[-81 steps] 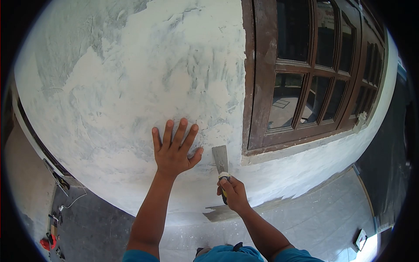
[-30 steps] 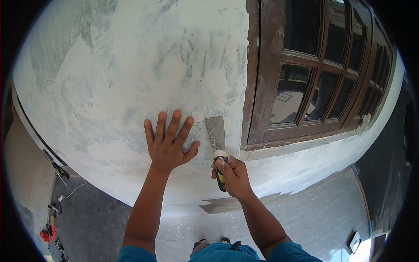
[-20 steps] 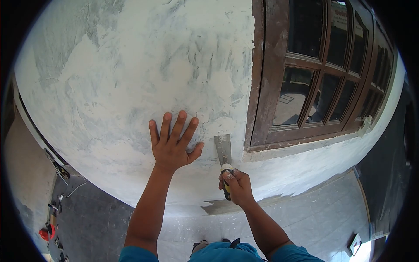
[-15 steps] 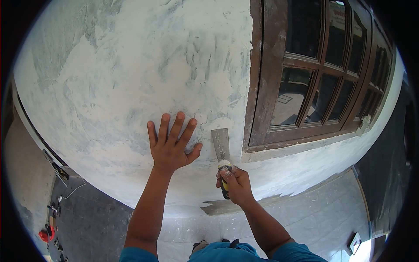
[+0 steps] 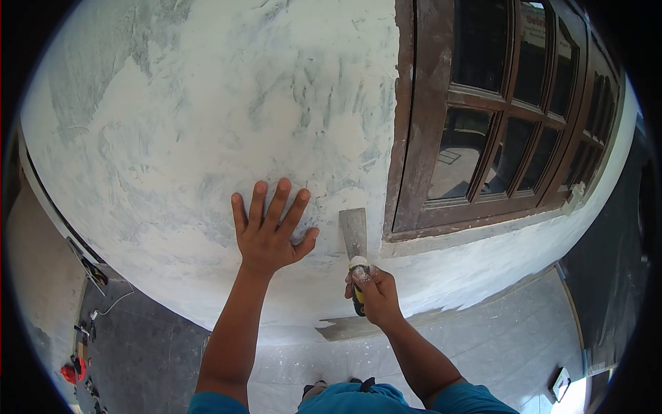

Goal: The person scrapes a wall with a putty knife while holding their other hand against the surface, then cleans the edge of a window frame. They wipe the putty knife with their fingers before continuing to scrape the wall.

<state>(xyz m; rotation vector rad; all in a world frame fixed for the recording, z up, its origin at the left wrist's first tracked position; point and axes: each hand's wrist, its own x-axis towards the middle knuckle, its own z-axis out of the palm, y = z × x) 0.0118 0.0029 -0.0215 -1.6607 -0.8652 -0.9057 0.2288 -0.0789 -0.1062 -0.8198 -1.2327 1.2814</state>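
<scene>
The left hand [image 5: 267, 234] rests spread wide on the patchy white wall [image 5: 207, 138], gripping nothing. Beside it, the right hand [image 5: 374, 293], whitened at the thumb, is wrapped around the handle of a putty knife [image 5: 354, 231]. The blade points upward at the wall, near the window's brown frame [image 5: 422, 165].

- One left hand [image 5: 267, 240] and one right hand [image 5: 373, 295], two hands in all
- Five fingers [image 5: 278, 201] showing on the left hand
- One scraper [image 5: 354, 239], in the right hand
- One patchy white wall [image 5: 179, 145]
- One brown window [image 5: 504, 102], to the right
- Six panes [image 5: 458, 153] in view in its nearer part
- Two blue sleeves [image 5: 218, 403]
- One white cord [image 5: 116, 304], at left
- One red object [image 5: 68, 374], near left
</scene>
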